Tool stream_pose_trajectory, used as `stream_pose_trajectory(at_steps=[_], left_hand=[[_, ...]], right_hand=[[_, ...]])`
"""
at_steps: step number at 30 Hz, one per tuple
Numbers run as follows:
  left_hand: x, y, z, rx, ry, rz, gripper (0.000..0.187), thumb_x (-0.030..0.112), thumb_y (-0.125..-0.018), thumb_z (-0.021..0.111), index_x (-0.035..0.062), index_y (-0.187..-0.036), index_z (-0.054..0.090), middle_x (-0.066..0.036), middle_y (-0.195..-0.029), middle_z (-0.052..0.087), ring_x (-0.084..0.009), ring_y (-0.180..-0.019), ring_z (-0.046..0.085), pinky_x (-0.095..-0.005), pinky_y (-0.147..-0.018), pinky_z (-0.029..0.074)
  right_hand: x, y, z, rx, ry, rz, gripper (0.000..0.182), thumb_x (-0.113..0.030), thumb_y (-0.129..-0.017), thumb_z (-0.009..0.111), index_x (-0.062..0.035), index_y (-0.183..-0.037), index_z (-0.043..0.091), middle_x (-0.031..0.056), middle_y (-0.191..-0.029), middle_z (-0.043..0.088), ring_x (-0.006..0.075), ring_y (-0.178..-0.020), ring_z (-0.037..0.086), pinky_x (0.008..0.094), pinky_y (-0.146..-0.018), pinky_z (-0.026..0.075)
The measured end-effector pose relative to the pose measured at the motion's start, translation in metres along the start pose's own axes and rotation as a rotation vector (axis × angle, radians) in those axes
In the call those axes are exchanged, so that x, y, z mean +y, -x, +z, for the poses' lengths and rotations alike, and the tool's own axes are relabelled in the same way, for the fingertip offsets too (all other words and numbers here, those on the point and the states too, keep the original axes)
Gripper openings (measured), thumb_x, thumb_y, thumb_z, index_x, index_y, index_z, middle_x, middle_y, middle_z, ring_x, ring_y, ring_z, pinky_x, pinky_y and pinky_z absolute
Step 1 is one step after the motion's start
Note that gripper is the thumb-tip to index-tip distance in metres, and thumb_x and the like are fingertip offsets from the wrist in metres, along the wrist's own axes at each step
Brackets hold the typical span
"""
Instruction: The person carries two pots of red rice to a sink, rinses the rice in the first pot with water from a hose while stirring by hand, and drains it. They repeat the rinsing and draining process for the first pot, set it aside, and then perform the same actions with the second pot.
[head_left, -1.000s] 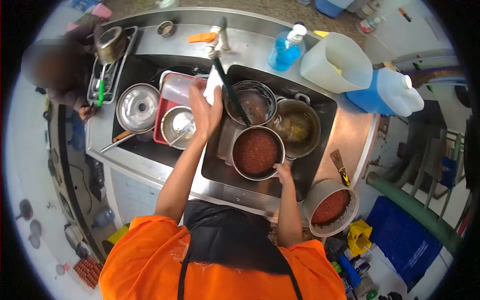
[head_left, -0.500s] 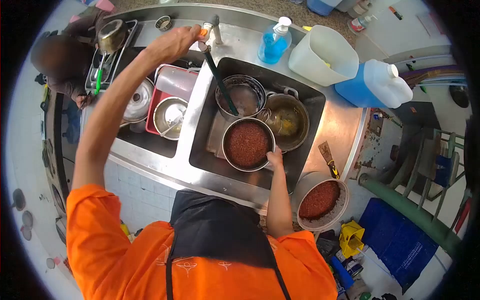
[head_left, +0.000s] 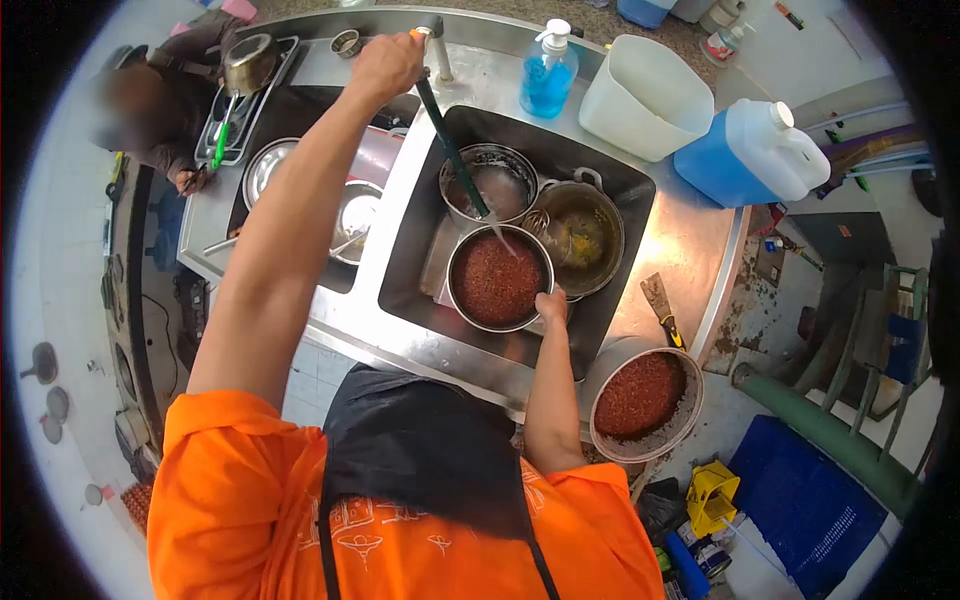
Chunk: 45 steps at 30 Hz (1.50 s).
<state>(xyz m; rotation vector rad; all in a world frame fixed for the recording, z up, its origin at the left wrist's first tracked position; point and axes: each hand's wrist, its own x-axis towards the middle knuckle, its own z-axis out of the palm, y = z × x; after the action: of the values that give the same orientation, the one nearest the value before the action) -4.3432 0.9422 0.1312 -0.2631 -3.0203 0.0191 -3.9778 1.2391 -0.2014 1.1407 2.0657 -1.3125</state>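
Note:
My left hand (head_left: 388, 68) is closed on the faucet (head_left: 434, 50) at the back of the sink. From the faucet a dark green hose (head_left: 455, 150) hangs down, and water runs from its end into a round pot of reddish-brown grains (head_left: 499, 278). My right hand (head_left: 550, 305) grips the rim of this pot on its right side, above the sink basin. Behind it stand a pot with whitish residue (head_left: 490, 185) and a wider pot with yellowish residue (head_left: 578, 240). A whisk (head_left: 537, 221) leans in the wider one.
A larger pot of the same grains (head_left: 640, 397) and a scraper (head_left: 662, 310) are at the right. Behind them stand a soap bottle (head_left: 548, 72), a white container (head_left: 645, 98) and a blue jug (head_left: 750, 152). Another person (head_left: 150, 105) is at the far left.
Water now flows from the hose into the grains. My left forearm has shifted right in view, and the camera view has moved slightly. My right hand still holds the pot's rim.

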Motion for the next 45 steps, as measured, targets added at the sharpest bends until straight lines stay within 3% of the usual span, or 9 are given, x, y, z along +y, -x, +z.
stream_pose_trajectory(at_steps=[8, 10, 17, 19, 22, 25, 30, 34, 45], left_hand=[[0.032, -0.016, -0.014, -0.174, -0.022, -0.311, 0.039, 0.026, -0.093, 0.043, 0.0020, -0.112, 0.068, -0.028, -0.109, 0.066, -0.0415, -0.106, 0.064, -0.0480, -0.090, 0.051], [0.023, -0.023, -0.021, -0.289, -0.088, -0.119, 0.040, 0.028, -0.089, 0.047, -0.0018, -0.112, 0.062, -0.024, -0.106, 0.067, -0.0364, -0.102, 0.067, -0.0481, -0.081, 0.053], [0.048, 0.096, 0.019, 0.237, 0.960, -0.594, 0.075, 0.065, -0.092, 0.045, -0.0021, -0.060, 0.053, -0.014, -0.052, 0.054, -0.0214, -0.042, 0.057, -0.0353, -0.042, 0.048], [0.067, 0.154, 0.074, -0.365, 1.230, -0.714, 0.071, 0.066, -0.082, 0.064, -0.0044, -0.077, 0.054, -0.006, -0.051, 0.048, -0.0196, -0.039, 0.052, -0.0322, -0.035, 0.042], [0.103, 0.186, 0.140, -0.157, 1.164, -0.773, 0.073, 0.057, -0.078, 0.074, -0.0059, -0.107, 0.051, -0.005, -0.056, 0.051, -0.0148, -0.039, 0.048, -0.0289, -0.035, 0.038], [0.098, 0.193, 0.180, -0.542, 1.317, -0.836, 0.067, 0.054, -0.082, 0.071, 0.0010, -0.120, 0.054, -0.002, -0.067, 0.050, -0.0120, -0.054, 0.050, -0.0301, -0.046, 0.045], [0.104, 0.211, 0.197, -0.406, 1.231, -0.724, 0.042, 0.044, -0.087, 0.069, 0.0067, -0.079, 0.052, -0.002, -0.056, 0.050, -0.0136, -0.042, 0.047, -0.0286, -0.036, 0.033], [0.097, 0.218, 0.211, -0.456, 1.248, -0.604, 0.043, 0.045, -0.087, 0.068, 0.0052, -0.078, 0.055, -0.003, -0.061, 0.054, -0.0139, -0.053, 0.052, -0.0299, -0.049, 0.041], [0.100, 0.207, 0.190, -0.414, 1.035, -0.551, 0.040, 0.041, -0.086, 0.070, 0.0017, -0.087, 0.063, -0.010, -0.070, 0.063, -0.0191, -0.066, 0.060, -0.0350, -0.065, 0.048]], right_hand=[[0.028, -0.016, 0.014, 0.212, 0.212, -0.191, 0.043, -0.005, -0.075, 0.049, -0.0059, -0.115, 0.065, 0.0183, -0.100, 0.070, 0.0317, -0.088, 0.071, 0.0409, -0.065, 0.058], [0.004, 0.005, -0.006, -0.099, 0.057, -0.025, 0.048, -0.010, -0.078, 0.054, -0.0013, -0.125, 0.058, 0.0267, -0.125, 0.060, 0.0374, -0.116, 0.059, 0.0418, -0.100, 0.045], [0.012, 0.018, -0.005, -0.042, -0.080, 0.009, 0.045, -0.017, -0.079, 0.055, 0.0007, -0.121, 0.058, 0.0275, -0.123, 0.059, 0.0388, -0.114, 0.059, 0.0421, -0.097, 0.048], [-0.012, 0.031, -0.019, -0.077, -0.020, 0.025, 0.045, -0.018, -0.080, 0.055, 0.0008, -0.121, 0.057, 0.0270, -0.123, 0.059, 0.0394, -0.115, 0.059, 0.0426, -0.097, 0.047], [-0.029, 0.045, -0.028, -0.034, 0.207, -0.022, 0.044, -0.020, -0.081, 0.058, 0.0004, -0.121, 0.057, 0.0276, -0.122, 0.059, 0.0414, -0.114, 0.058, 0.0449, -0.098, 0.046], [-0.079, 0.076, -0.044, 0.066, 0.248, -0.059, 0.039, -0.019, -0.082, 0.062, 0.0004, -0.116, 0.058, 0.0289, -0.118, 0.060, 0.0428, -0.112, 0.057, 0.0464, -0.096, 0.046], [-0.102, 0.066, -0.007, 0.440, 0.315, -0.494, 0.033, -0.017, -0.086, 0.059, -0.0002, -0.115, 0.058, 0.0250, -0.106, 0.063, 0.0417, -0.093, 0.062, 0.0462, -0.086, 0.050], [-0.147, 0.067, 0.045, -0.302, -0.751, 0.005, 0.022, -0.016, -0.095, 0.057, -0.0010, -0.112, 0.060, 0.0107, -0.104, 0.063, 0.0187, -0.092, 0.064, 0.0329, -0.073, 0.054], [-0.178, 0.074, 0.080, -0.247, -1.151, 0.145, 0.032, -0.018, -0.097, 0.057, -0.0093, -0.127, 0.051, 0.0074, -0.114, 0.057, 0.0202, -0.100, 0.059, 0.0391, -0.084, 0.050]])
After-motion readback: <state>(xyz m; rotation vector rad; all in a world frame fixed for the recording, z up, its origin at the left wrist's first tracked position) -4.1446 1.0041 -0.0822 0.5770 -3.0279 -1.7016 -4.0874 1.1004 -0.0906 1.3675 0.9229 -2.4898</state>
